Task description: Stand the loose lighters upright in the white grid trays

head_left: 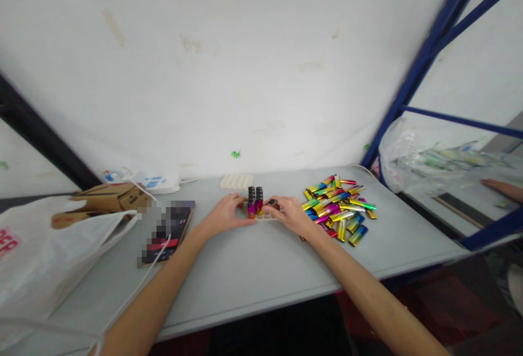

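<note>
Several upright lighters (255, 201) with black tops stand in a white tray (267, 217) at the middle of the grey table (253, 269). My left hand (226, 213) rests against the tray's left side, fingers curled round it. My right hand (288, 212) is at the tray's right side, its fingers pinched on a dark red lighter (273, 204) beside the standing ones. A heap of shiny rainbow-coloured lighters (338, 207) lies just right of my right hand.
An empty white tray (236, 181) lies behind the lighters by the wall. A phone (167, 233) with a white cable, a cardboard box (109, 199), a power strip (157, 182) and a white plastic bag (36, 258) sit at left. Blue shelving (412, 83) and a clear bag (412, 165) stand at right; another person's hand (503, 188) shows far right.
</note>
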Demonstrator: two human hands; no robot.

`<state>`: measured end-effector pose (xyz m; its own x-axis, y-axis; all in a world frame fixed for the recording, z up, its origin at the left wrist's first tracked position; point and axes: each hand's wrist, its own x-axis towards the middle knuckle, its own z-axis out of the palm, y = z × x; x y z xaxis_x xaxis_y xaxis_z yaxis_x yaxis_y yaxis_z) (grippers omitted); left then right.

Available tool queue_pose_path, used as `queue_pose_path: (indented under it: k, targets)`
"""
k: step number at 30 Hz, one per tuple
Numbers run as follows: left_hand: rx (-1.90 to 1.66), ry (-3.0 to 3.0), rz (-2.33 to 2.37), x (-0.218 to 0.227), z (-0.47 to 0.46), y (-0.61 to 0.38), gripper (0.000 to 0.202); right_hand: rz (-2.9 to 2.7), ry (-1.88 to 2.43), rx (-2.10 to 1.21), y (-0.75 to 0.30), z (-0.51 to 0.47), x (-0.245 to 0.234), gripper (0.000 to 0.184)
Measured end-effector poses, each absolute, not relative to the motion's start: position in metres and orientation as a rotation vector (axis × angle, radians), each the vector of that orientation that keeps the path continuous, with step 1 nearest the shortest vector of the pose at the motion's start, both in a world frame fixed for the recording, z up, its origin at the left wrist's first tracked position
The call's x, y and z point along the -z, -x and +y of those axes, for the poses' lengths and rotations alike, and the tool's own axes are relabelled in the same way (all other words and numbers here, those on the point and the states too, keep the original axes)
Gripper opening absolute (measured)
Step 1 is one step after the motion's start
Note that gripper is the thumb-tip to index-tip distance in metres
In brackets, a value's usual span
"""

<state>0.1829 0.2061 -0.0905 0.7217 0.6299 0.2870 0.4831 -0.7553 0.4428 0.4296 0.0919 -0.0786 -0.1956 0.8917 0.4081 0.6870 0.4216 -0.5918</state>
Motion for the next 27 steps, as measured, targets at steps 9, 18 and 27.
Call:
queue_pose_path:
  k: [9,18,27]
  targets:
    - [-0.626,-2.591,0.849,0.089,0.206,-0.183,0.056,-2.145,1.39,-0.279,-0.418,0.093,0.075,0.027]
    - [-0.6,-2.589,0.844,0.087,0.207,-0.184,0.052,-2.161,1.608,-0.054,-0.404,0.094,0.076,0.049]
    - [-0.596,-2.595,0.846,0.084,0.205,-0.184,0.054,-1.901,1.641,-0.043,-0.495,0.091,0.061,0.028]
